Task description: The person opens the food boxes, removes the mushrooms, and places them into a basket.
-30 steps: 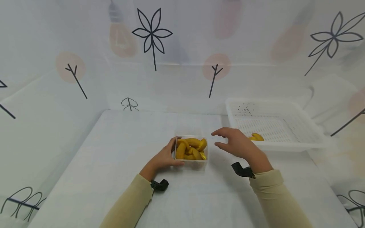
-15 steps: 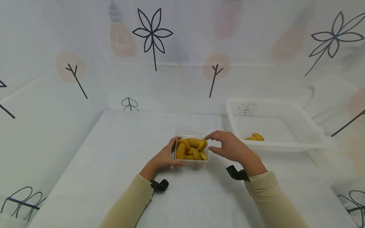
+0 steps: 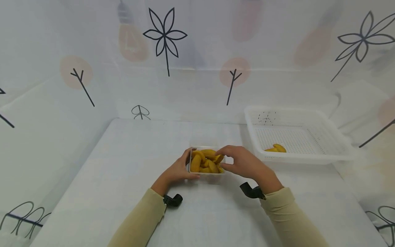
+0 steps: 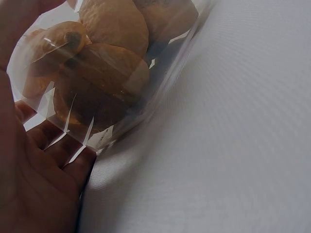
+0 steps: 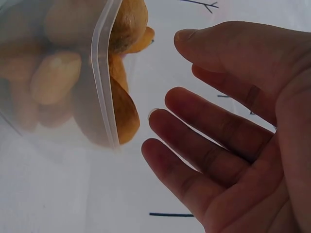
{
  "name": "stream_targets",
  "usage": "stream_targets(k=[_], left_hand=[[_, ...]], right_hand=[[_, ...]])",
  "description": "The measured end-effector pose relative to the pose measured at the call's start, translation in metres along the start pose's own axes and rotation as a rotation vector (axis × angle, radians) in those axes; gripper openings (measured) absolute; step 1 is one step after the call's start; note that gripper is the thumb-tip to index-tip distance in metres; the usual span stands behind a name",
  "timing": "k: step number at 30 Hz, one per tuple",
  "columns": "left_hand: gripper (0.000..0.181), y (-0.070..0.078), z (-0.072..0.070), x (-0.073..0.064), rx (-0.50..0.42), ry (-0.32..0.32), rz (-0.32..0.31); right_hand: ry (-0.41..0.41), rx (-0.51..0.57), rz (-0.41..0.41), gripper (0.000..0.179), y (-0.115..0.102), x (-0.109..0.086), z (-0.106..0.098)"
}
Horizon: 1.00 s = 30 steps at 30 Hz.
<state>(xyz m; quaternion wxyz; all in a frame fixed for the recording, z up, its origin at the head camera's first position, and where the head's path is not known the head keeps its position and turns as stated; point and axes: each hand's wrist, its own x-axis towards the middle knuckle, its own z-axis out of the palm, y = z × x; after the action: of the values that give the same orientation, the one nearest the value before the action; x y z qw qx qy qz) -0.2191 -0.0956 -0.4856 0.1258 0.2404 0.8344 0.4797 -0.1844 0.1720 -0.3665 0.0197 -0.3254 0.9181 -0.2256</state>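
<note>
My left hand grips a clear plastic box from its left side, thumb at the near edge. Heaped inside the box are several yellow, rounded pieces, mushroom-like in shape; some rise above the rim. The left wrist view has fingers under the see-through wall. At the box's right side is my right hand, its fingertips over the pieces there in the head view. In the right wrist view the right hand has loosely bent, spread fingers, with nothing seen between them.
A white perforated basket stands at the back right, with yellow mushroom-like pieces near its front wall. White cloth covers the table. A patterned backdrop hangs behind and at the sides.
My right hand has moved left and slightly toward me, from beside the basket to the box's right rim. The left hand and the box have stayed in place.
</note>
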Motion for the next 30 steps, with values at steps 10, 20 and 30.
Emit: stream_targets(k=[10, 20, 30], left_hand=[[0.109, 0.000, -0.001, -0.001, -0.018, -0.002, -0.001], [0.108, -0.001, -0.001, -0.001, -0.019, 0.001, -0.001], [0.107, 0.005, -0.002, -0.001, -0.016, -0.008, -0.017]], right_hand=[[-0.029, 0.038, -0.006, 0.036, -0.005, 0.004, 0.008], [-0.054, 0.033, -0.033, 0.036, -0.007, 0.008, 0.014], [-0.080, 0.035, -0.051, 0.035, -0.011, 0.011, 0.017]])
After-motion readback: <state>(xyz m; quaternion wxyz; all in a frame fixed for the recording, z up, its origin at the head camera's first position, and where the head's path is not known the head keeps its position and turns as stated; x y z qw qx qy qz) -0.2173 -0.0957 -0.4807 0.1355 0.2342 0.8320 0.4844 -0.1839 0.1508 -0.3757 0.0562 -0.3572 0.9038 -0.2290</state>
